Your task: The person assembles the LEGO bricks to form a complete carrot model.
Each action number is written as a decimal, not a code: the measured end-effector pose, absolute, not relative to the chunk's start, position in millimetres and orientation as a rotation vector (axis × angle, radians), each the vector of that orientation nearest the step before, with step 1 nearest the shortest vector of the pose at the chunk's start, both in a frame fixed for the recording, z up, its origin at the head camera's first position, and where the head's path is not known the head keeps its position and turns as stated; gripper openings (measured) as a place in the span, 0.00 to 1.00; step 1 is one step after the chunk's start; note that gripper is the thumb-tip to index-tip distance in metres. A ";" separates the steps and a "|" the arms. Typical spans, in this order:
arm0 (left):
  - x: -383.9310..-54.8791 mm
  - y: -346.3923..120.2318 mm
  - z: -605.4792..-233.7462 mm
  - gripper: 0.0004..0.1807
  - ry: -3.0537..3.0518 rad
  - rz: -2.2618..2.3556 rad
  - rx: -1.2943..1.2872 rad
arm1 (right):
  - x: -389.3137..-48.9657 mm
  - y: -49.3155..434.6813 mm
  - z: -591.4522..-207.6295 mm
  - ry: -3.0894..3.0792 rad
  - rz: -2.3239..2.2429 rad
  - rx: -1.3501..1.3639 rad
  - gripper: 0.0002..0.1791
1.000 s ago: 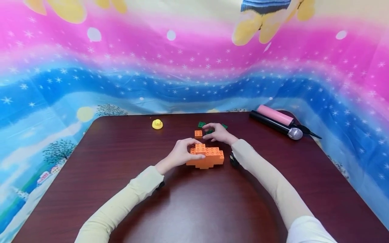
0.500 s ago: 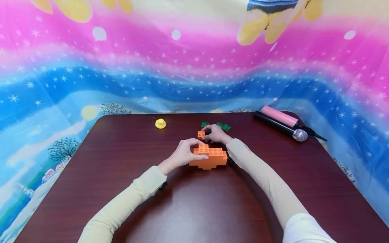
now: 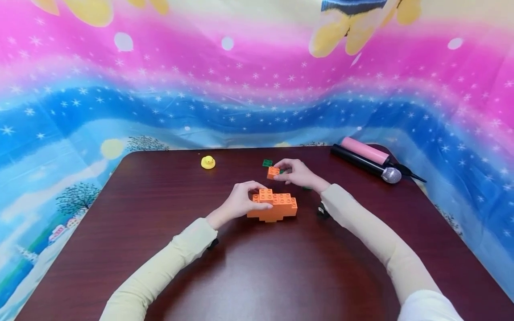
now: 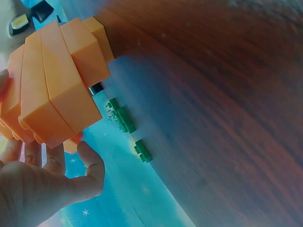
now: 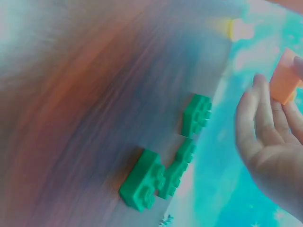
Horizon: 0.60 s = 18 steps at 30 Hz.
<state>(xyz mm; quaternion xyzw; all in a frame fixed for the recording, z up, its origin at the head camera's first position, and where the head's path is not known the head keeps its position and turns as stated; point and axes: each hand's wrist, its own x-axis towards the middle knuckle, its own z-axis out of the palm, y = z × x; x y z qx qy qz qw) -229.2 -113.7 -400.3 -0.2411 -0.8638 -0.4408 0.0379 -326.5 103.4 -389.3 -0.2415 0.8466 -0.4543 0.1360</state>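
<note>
On the table, a stepped block of joined orange building bricks (image 3: 283, 206) narrows at its bottom. My left hand (image 3: 238, 201) grips its left end, the thumb in front and the fingers behind. In the left wrist view the smooth underside of the orange block (image 4: 59, 85) faces the camera above my left hand (image 4: 52, 184). Behind the block, my right hand (image 3: 298, 173) pinches a small orange brick (image 3: 273, 173) by its right side. The right wrist view has this small brick (image 5: 284, 80) between thumb and fingers, up off the table.
Green bricks (image 5: 142, 182) lie behind the right hand, one green brick (image 3: 267, 163) near the back edge. A yellow rubber duck (image 3: 208, 162) sits back left. At the back right lie a black microphone (image 3: 361, 161) and a pink cylinder (image 3: 364, 150). A patterned cloth (image 3: 249, 98) hangs behind the table.
My right hand has reached the small orange brick, taken hold of it, and lifted it slightly to the right. My left hand has kept its grip on the orange block.
</note>
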 end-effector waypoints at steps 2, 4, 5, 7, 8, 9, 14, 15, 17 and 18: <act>-229.8 -113.5 -400.7 0.23 -2.654 -1.349 -0.737 | -318.2 112.1 -384.8 2.468 -1.345 -0.740 0.21; -230.3 -113.6 -400.8 0.23 -2.655 -1.349 -0.734 | -309.6 119.1 -381.4 2.460 -1.376 -0.780 0.21; -230.4 -113.7 -400.7 0.23 -2.657 -1.346 -0.733 | -305.4 122.0 -380.1 2.452 -1.390 -0.803 0.21; -230.8 -113.7 -400.4 0.23 -2.659 -1.344 -0.735 | -297.2 126.9 -378.0 2.428 -1.420 -0.840 0.20; -230.8 -113.4 -399.8 0.23 -2.661 -1.345 -0.736 | -293.4 128.8 -377.2 2.411 -1.437 -0.853 0.20; -230.9 -113.0 -399.3 0.23 -2.662 -1.344 -0.736 | -289.5 130.5 -376.2 2.394 -1.456 -0.867 0.20; -230.6 -111.6 -398.3 0.23 -2.658 -1.362 -0.739 | -273.1 133.7 -375.5 2.319 -1.494 -0.938 0.19; -230.6 -111.6 -398.7 0.23 -2.652 -1.362 -0.740 | -270.6 133.4 -375.8 2.305 -1.492 -0.955 0.19; -230.2 -111.5 -399.0 0.22 -2.642 -1.364 -0.742 | -267.0 132.6 -377.2 2.283 -1.484 -0.978 0.18; -230.0 -111.5 -399.3 0.22 -2.637 -1.364 -0.744 | -265.9 132.1 -377.8 2.275 -1.482 -0.984 0.18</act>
